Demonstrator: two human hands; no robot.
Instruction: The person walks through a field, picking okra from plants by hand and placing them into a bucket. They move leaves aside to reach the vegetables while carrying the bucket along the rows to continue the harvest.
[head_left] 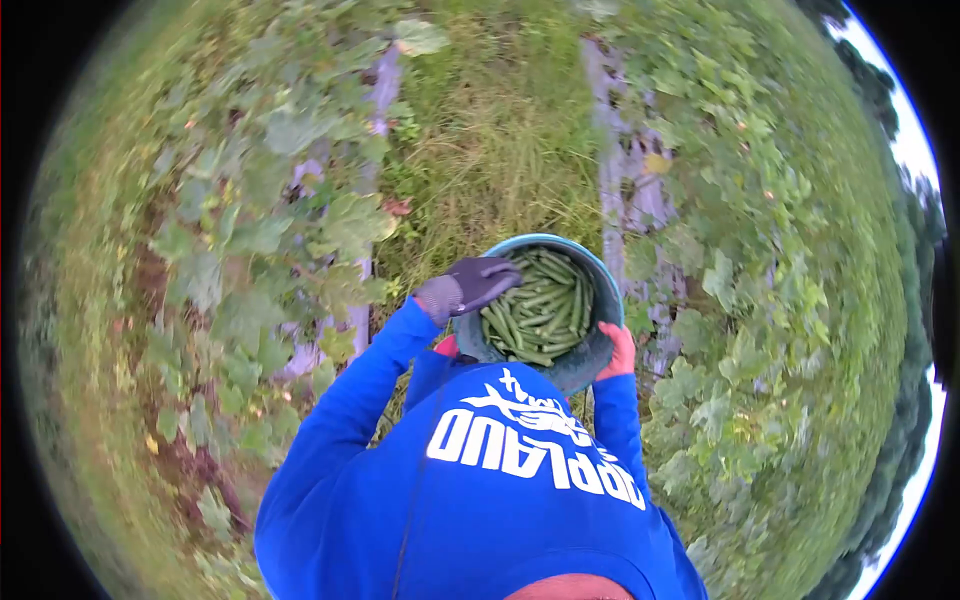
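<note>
Here the left hand [470, 285], in a dark glove, rests curled on the near-left rim of the bucket [590, 352] of green pods [540, 305]; the right hand [620, 350] grips its right side.

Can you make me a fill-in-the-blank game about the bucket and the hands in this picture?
1. The bucket is full of long ____ pods.
2. The left hand wears a dark glove and rests on the bucket's ____.
3. The right hand, in a reddish glove, holds the bucket from the ____.
4. The person's hoodie sleeve is ____.

Missing words: green; rim; outside; blue
</note>
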